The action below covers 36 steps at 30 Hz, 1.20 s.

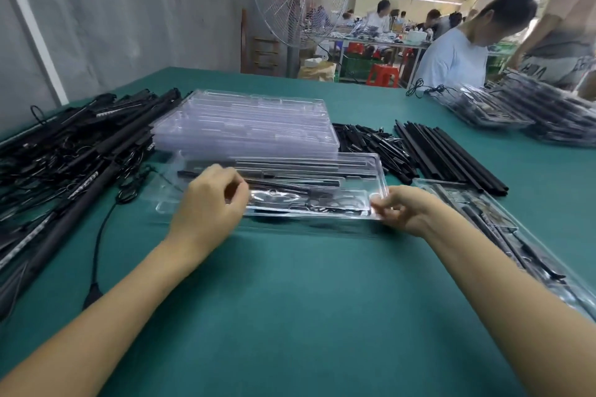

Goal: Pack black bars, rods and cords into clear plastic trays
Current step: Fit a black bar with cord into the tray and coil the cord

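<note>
Tray (306, 213) sits on the table (290, 284), loaded with black parts (290, 185): thin, bendy, slick plastic (light too). Your right hand (403, 209) pinches its near right corner; your left hand (209, 203) curls over the left end, grip unclear. Support both ends.

1 wide-angle head-worn view looks forward and down across the tabletop (300, 300), close above the left hand (209, 200) and right hand (403, 209), reaching the workshop (387, 26) behind.

Grips loaded clear tray (322, 171) near left end with left hand (209, 200); pinches near right corner with right hand (403, 209). Rests on green table (290, 284), empty tray stack (251, 119) just behind.
</note>
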### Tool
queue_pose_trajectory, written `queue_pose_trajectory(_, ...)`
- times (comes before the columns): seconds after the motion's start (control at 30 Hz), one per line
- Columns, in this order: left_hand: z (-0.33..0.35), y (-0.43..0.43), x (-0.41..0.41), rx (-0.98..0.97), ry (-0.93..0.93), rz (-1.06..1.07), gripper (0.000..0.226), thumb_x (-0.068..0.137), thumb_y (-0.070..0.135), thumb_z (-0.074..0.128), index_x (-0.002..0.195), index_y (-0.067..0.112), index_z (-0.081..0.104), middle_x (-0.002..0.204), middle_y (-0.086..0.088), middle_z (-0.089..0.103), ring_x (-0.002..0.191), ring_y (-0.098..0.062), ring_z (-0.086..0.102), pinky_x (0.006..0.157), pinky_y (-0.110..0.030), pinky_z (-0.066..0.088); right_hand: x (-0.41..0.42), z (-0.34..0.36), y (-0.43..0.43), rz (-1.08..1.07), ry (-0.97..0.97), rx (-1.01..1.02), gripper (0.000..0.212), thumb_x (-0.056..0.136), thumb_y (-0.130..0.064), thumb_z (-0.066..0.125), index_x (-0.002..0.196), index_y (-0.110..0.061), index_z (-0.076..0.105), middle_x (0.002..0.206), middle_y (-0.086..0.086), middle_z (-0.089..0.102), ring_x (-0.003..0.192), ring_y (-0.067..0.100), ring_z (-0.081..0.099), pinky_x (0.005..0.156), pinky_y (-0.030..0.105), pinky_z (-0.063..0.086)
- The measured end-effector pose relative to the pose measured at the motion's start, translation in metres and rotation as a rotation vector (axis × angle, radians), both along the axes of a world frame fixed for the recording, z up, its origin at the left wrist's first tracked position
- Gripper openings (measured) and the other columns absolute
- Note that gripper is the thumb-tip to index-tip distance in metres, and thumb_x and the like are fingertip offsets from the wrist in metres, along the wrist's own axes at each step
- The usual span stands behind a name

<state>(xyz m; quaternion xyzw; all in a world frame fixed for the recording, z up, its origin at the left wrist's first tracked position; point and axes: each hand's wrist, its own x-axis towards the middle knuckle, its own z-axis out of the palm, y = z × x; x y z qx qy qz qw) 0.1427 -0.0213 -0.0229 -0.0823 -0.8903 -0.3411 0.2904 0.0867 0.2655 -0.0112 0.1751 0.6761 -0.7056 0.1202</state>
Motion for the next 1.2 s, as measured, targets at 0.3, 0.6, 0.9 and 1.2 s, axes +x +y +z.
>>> queue_pose_trajectory(0.3, -0.009, 0.043, 0.000, 1.627, -1.027, -0.329, 0.081, 0.085, 0.046, 0.059, 0.145, 0.005, 0.021, 0.131, -0.032, 0.048, 0.110, -0.039, 0.059, 0.076, -0.046, 0.054, 0.012, 0.012, 0.010, -0.054, -0.034, -0.214, 0.021, 0.088, 0.013, 0.044, 0.079, -0.002, 0.055, 0.067, 0.008, 0.056, 0.043, 0.011, 0.057, 0.037, 0.015, 0.046)
queue_pose_trajectory(0.6, -0.002, 0.082, -0.034, 1.817, -0.663, -0.059, 0.005, 0.089, 0.010, 0.060, 0.090, 0.007, 0.057, 0.089, -0.007, 0.059, 0.078, -0.019, 0.059, 0.095, -0.040, 0.048, 0.013, 0.011, 0.012, -0.001, 0.074, -0.223, 0.024, 0.084, 0.014, 0.049, 0.087, -0.009, 0.054, 0.081, 0.005, 0.058, 0.057, 0.010, 0.057, 0.050, 0.017, 0.051)
queue_pose_trajectory(0.9, 0.002, 0.084, -0.043, 1.852, -0.651, -0.031, 0.008, 0.088, -0.001, 0.060, 0.081, 0.001, 0.056, 0.084, -0.007, 0.058, 0.085, -0.017, 0.060, 0.104, -0.038, 0.041, 0.019, 0.004, -0.011, -0.230, 0.168, -0.392, 0.008, 0.088, -0.009, 0.058, 0.084, -0.015, 0.059, 0.088, 0.002, 0.055, 0.080, 0.017, 0.049, 0.068, 0.026, 0.046)
queue_pose_trajectory(1.2, 0.008, 0.094, -0.036, 1.805, -0.702, -0.067, 0.017, 0.090, 0.003, 0.058, 0.073, 0.004, 0.054, 0.067, -0.008, 0.060, 0.065, -0.017, 0.057, 0.063, -0.027, 0.052, 0.052, -0.021, -0.096, -0.198, 0.111, -0.794, 0.012, 0.087, -0.015, 0.063, 0.097, -0.011, 0.058, 0.103, 0.011, 0.060, 0.107, 0.023, 0.054, 0.092, 0.030, 0.044)
